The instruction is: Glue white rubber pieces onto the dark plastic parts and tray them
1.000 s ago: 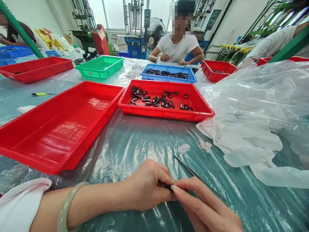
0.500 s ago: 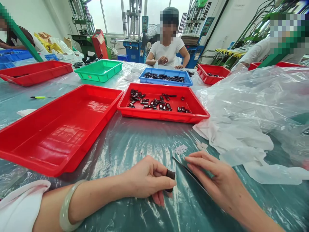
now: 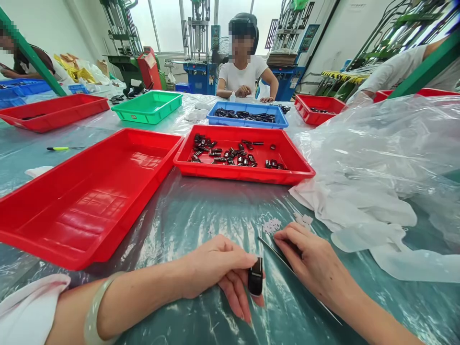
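Observation:
My left hand [image 3: 226, 273] grips a small glossy black piece [image 3: 255, 277] between thumb and fingers, with the piece's flat face turned up and a pale edge at its lower end. My right hand [image 3: 309, 263] rests low over the table, fingers bent and fingertips drawn together; what they pinch, if anything, is hidden. Beneath that hand runs a slim dark pointed tool [image 3: 270, 247], perhaps tweezers, its tip toward the trays and its far end showing below the wrist. Just beyond the right fingertips lie small whitish bits [image 3: 271, 225] and pale flat pieces [image 3: 303, 219].
Ahead stands a red tray [image 3: 244, 176] with several black pieces; left of it is another red tray [image 3: 89, 191]. Behind are a blue tray [image 3: 247, 122] and a green tray [image 3: 147, 115]. Clear plastic sheeting [image 3: 381, 153] heaps at right. A person [image 3: 242, 72] sits opposite.
My left hand has turned the black piece so its face shows, with the lower fingers spreading downward. My right fingers have bent and drawn together. The pointed tool stays nearly in place.

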Demonstrator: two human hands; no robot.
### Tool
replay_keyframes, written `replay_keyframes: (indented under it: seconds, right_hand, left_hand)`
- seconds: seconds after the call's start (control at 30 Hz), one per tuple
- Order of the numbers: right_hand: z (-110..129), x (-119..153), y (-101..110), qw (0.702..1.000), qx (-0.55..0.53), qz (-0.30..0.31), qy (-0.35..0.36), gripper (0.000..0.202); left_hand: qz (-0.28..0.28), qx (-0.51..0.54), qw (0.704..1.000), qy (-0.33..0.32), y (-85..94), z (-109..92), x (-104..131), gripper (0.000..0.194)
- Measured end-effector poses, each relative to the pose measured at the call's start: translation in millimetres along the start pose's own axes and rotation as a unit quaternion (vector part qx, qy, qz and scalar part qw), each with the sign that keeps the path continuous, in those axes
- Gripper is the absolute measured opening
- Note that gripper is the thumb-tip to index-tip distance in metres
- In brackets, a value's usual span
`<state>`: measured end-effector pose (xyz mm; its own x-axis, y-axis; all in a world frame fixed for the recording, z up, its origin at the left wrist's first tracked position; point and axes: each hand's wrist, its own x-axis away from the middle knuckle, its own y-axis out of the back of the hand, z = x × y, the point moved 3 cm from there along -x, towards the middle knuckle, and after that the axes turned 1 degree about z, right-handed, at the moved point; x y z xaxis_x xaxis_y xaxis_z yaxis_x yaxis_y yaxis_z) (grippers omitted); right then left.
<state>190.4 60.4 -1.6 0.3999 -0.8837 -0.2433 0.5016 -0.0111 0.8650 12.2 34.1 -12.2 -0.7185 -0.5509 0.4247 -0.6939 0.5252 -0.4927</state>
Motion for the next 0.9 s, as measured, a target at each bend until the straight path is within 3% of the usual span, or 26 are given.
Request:
replay_keyframes:
  seconds: [0.3,0.37,0.5,0.57,0.67,0.9]
  right_hand:
    - [4,12,12,0.996,-0.058,-0.038,-0.059,0.018]
    - [10,14,16,0.987,-0.138,-0.030,-0.074,0.017]
    - [25,17,16,0.936,-0.333,0.002,-0.113,0.008]
    - [33,18,14,0.915,-0.394,0.023,-0.089,0.003]
    - [43,20,14,0.900,-0.432,0.029,-0.037,0.011]
    - [49,21,15,0.929,-0.364,0.036,0.049,0.033]
  left_hand:
    - [-0.017,-0.081,0.997,-0.006,-3.7,5,3,0.023]
    - [-0.021,-0.101,0.995,0.000,-4.8,8,3,0.021]
    - [-0.022,-0.117,0.993,0.004,-6.3,9,4,0.020]
    - [-0.019,-0.129,0.992,0.005,-7.0,8,5,0.021]
    - [-0.014,-0.148,0.989,0.002,-8.0,7,6,0.021]
    - [-0.008,-0.170,0.985,-0.007,-7.6,6,5,0.018]
